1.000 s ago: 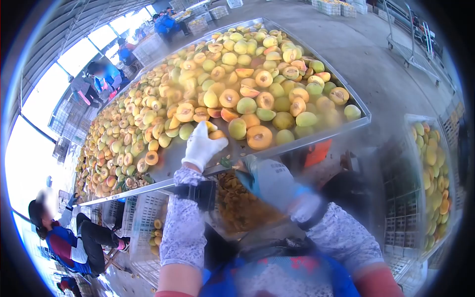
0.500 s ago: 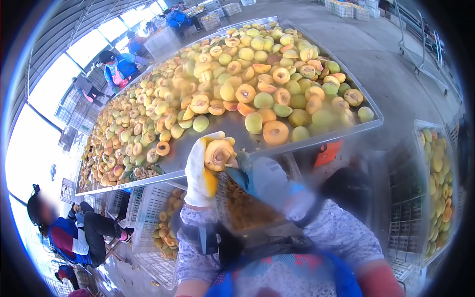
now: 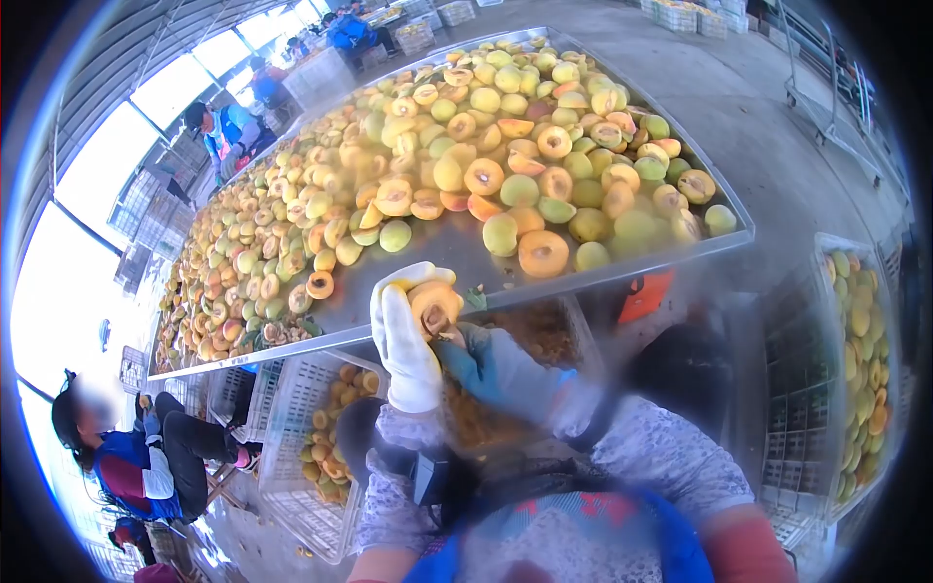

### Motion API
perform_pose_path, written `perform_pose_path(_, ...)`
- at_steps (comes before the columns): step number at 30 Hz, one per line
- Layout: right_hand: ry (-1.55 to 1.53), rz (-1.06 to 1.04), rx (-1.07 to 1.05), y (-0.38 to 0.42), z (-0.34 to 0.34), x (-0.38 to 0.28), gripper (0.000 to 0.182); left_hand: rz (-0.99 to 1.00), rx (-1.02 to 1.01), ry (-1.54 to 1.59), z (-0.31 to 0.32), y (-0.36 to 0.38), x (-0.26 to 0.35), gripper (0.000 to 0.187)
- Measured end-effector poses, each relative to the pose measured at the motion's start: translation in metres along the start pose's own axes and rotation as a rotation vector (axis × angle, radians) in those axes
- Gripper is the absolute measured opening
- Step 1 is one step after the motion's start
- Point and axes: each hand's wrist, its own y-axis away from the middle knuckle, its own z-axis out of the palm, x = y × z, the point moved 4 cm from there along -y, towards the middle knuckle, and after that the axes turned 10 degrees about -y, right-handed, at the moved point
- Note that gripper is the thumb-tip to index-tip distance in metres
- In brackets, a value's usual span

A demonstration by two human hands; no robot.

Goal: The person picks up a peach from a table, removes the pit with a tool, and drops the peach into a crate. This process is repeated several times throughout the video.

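My left hand (image 3: 401, 340), in a white glove, is closed around a yellow peach half (image 3: 426, 299) just in front of the table's near edge. The peach's cut face is turned to the right, with the brown pit area (image 3: 436, 321) showing. My right hand (image 3: 496, 364), in a blue and white glove, has its fingers bent against the lower side of that cut face. What sits between the right fingers is hidden. Beyond both hands is a metal-rimmed table (image 3: 622, 264) heaped with halved peaches (image 3: 542, 253), some showing pits or hollows.
Below the table stand a white crate (image 3: 292, 408) of peach halves and a bin (image 3: 530, 330) with brownish bits. At right is another crate (image 3: 826, 389) of peaches. An orange object (image 3: 643, 296) lies under the rim. A seated co-worker (image 3: 146, 457) is at left; others stand behind.
The peach half has turned in my left hand, its cut face now angled right. My right hand has moved slightly down and left, closer against the pit area.
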Motion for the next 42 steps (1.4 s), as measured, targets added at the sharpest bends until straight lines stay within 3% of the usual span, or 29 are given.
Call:
perform_pose_path(2, 0.231, 0.067, -0.049, -0.002, -0.007, -0.005, 0.034, -0.061, -0.048, 0.265, 0.0, -0.002, -0.002, 0.045)
perform_pose_path(6, 0.687, 0.181, -0.18, -0.007, -0.021, -0.029, 0.032, -0.352, -0.114, 0.366, -0.002, -0.009, 0.004, 0.055)
perform_pose_path(8, 0.639, 0.17, -0.198, -0.004, -0.015, -0.024, 0.037, -0.445, -0.212, 0.258, -0.009, -0.009, -0.005, 0.054)
perform_pose_path(9, 0.615, 0.162, -0.204, -0.002, -0.012, -0.021, 0.04, -0.422, -0.087, 0.248, -0.007, -0.006, -0.006, 0.053)
perform_pose_path(12, -0.003, 0.09, -0.067, 0.004, 0.004, -0.011, 0.035, -0.346, 0.064, 0.299, -0.004, 0.001, -0.01, 0.051)
perform_pose_path(15, -0.145, 0.431, -0.176, 0.006, 0.008, -0.01, 0.036, -0.277, 0.108, 0.294, -0.005, 0.003, -0.017, 0.05)
perform_pose_path(18, -0.125, 0.704, -0.227, 0.007, 0.006, -0.017, 0.051, -0.27, 0.137, 0.383, -0.006, 0.004, -0.023, 0.048)
perform_pose_path(21, 0.09, 0.381, -0.175, 0.01, 0.002, -0.002, 0.052, -0.362, -0.021, 0.294, -0.006, -0.001, -0.021, 0.046)
perform_pose_path(24, 0.179, 0.293, -0.181, 0.013, 0.002, 0.004, 0.055, -0.495, -0.177, 0.229, -0.007, -0.003, -0.013, 0.047)
perform_pose_path(26, 0.001, 0.455, -0.199, 0.014, 0.004, -0.007, 0.053, -0.514, -0.23, 0.272, -0.008, -0.002, -0.016, 0.046)
perform_pose_path(30, -0.255, 0.733, -0.264, 0.018, 0.007, -0.007, 0.051, -0.404, 0.09, 0.375, 0.004, 0.01, -0.004, 0.052)
perform_pose_path(32, -0.229, 0.725, -0.272, 0.017, 0.009, -0.008, 0.048, -0.341, 0.168, 0.364, 0.0, 0.018, -0.013, 0.053)
perform_pose_path(38, -0.244, 0.607, -0.429, 0.024, 0.005, -0.001, 0.063, -0.332, -0.252, 0.406, -0.014, 0.009, -0.011, 0.045)
perform_pose_path(40, -0.25, 0.689, -0.439, 0.027, 0.004, 0.002, 0.057, -0.302, -0.413, 0.359, -0.015, 0.007, -0.016, 0.044)
perform_pose_path(42, -0.369, 0.814, -0.472, 0.031, 0.003, 0.003, 0.045, -0.299, -0.35, 0.522, -0.012, 0.013, -0.019, 0.042)
